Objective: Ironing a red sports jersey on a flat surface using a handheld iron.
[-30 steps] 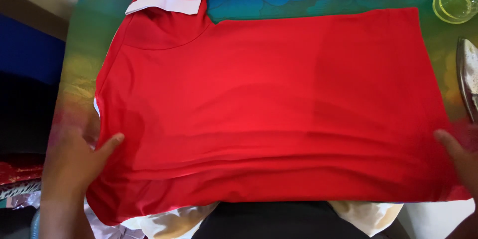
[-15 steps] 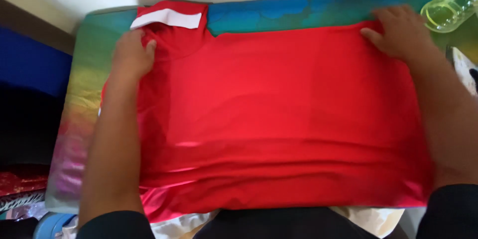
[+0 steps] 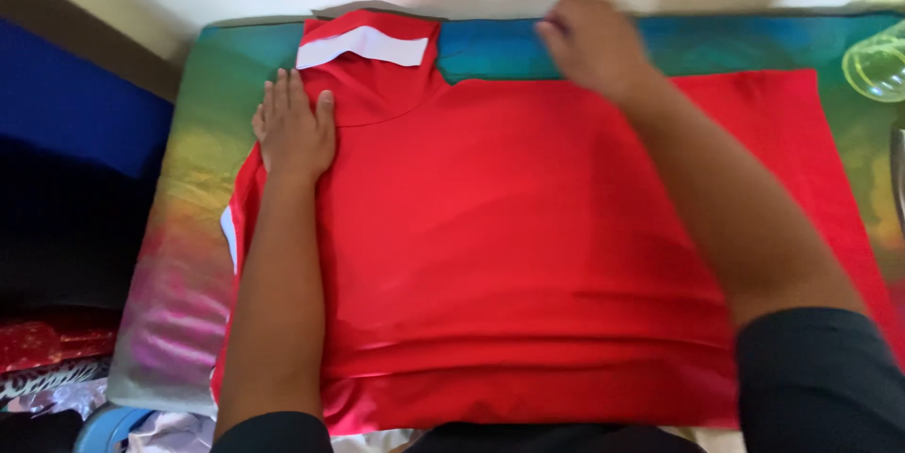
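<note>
So the red shirt (image 3: 528, 246) is spread flat over a rainbow-coloured ironing board (image 3: 189, 217). The left hand (image 3: 294, 128) lies open, palm down, on the shirt's shoulder, just below-left of the collar with its white band (image 3: 363, 46). The right hand (image 3: 592, 43) rests loosely curled on the shirt's far edge, grasping nothing as far as I can tell. A clear greenish jar (image 3: 877, 62) sits well off beyond the right hand.
</note>
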